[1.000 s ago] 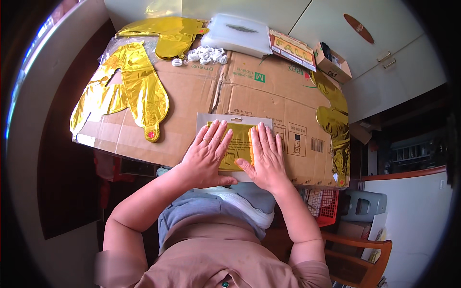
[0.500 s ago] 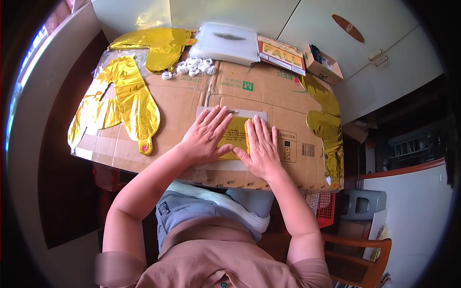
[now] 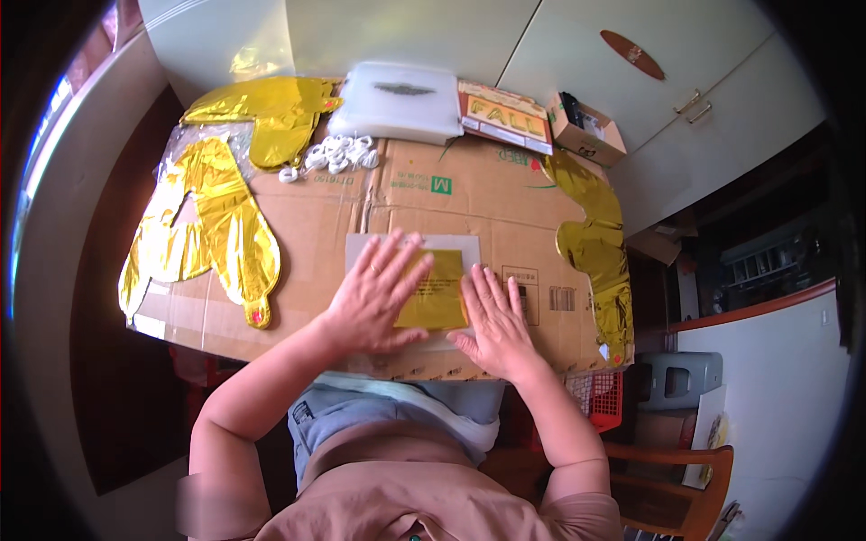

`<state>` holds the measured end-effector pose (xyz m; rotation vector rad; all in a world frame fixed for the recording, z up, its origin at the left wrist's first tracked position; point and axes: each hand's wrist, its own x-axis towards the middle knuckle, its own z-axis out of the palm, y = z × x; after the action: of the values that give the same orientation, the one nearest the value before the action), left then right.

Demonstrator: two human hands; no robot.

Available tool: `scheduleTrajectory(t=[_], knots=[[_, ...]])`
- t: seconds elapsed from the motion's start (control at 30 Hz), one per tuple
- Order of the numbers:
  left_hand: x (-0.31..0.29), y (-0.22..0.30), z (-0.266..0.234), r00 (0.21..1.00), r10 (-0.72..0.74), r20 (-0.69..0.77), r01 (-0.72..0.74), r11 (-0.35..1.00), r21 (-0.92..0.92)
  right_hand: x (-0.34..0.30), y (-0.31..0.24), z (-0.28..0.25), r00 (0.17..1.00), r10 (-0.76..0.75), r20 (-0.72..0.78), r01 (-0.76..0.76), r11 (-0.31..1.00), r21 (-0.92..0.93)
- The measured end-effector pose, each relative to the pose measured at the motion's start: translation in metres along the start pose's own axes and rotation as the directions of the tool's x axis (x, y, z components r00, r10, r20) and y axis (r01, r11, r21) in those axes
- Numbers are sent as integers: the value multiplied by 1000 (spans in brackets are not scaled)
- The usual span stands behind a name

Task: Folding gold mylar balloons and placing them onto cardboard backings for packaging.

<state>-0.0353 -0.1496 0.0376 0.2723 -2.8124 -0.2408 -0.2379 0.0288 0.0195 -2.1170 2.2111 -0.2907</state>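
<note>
A folded gold foil piece with small dark print (image 3: 440, 293) lies on a pale grey card (image 3: 465, 242) near the front of the cardboard-covered table. My left hand (image 3: 370, 298) is spread over the left side of the foil and card, fingers apart and holding nothing. At the right edge of the foil, my right hand (image 3: 496, 326) is flat with its fingers stretched out. Its fingertips are by the foil's edge; whether they touch it I cannot tell.
Flat gold foil balloons lie at the left (image 3: 239, 243), back left (image 3: 280, 140) and right (image 3: 595, 236). White ribbon rolls (image 3: 341, 154), a translucent white case (image 3: 397, 108), a printed flat box (image 3: 505, 117) and a small open carton (image 3: 586, 140) line the back of the cardboard (image 3: 316, 225).
My left hand has lifted off the foil somewhat and moved left, and my right hand has slid to its right edge, uncovering more of it. The whole view has shifted slightly.
</note>
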Motion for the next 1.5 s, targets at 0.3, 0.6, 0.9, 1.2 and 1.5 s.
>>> scheduleTrajectory(t=[0.3,0.6,0.9,1.2,1.5], knots=[[-3,0,8,960,219,177,-193,969,-154,1,5,-9,996,-52,69,55,998,-43],[-2,3,1,966,202,159,-178,972,-151,72,127,-85,992,125,-11,-103,860,499],[5,5,-8,976,179,126,-149,964,-222,230,372,-150,695,567,-442,-621,783,27],[3,-1,-4,981,156,119,-120,958,-260,294,449,-103,702,706,-88,-708,681,-189],[11,-3,-3,982,170,85,-143,954,-263,295,456,-116,778,611,-149,-626,734,-263]])
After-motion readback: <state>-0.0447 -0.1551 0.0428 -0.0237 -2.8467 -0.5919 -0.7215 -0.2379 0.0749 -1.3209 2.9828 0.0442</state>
